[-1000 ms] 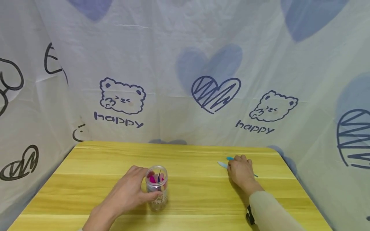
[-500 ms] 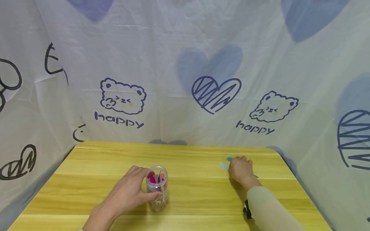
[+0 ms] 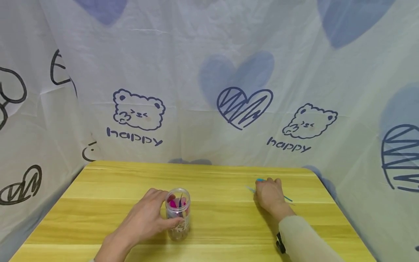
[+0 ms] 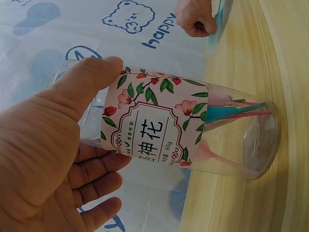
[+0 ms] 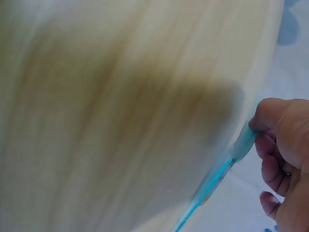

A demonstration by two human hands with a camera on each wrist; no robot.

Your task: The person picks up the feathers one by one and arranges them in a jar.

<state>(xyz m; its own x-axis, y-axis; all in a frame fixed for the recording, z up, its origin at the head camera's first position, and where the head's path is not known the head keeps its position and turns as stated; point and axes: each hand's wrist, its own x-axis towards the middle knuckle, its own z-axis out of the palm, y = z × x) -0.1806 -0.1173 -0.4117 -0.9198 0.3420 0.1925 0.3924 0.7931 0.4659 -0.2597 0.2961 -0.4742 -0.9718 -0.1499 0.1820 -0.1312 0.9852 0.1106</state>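
My left hand (image 3: 142, 218) grips a clear plastic jar (image 3: 178, 233) with a pink flowered label (image 4: 154, 116), which stands upright on the table. Inside the jar are several slim pink and blue sticks (image 4: 236, 112) and one dark pointed tip (image 3: 180, 200). At the right rear of the table, my right hand (image 3: 270, 194) pinches the broad end of a slim pale-blue tool (image 5: 245, 142) between thumb and finger; its narrow shaft has a greyish strip. Beside it lies a brighter blue stick (image 3: 288, 198), partly covered by the hand.
The wood-grain table (image 3: 216, 236) has its far edge close to a hanging white cloth (image 3: 190, 72) printed with hearts and bears. More cloth hangs along both sides. A dark band (image 3: 280, 243) sits at the right wrist.
My right hand has shifted slightly left and turned, and the pale-blue tool has moved with it. More of the brighter blue stick's thin end shows. My left hand and the jar stay put.
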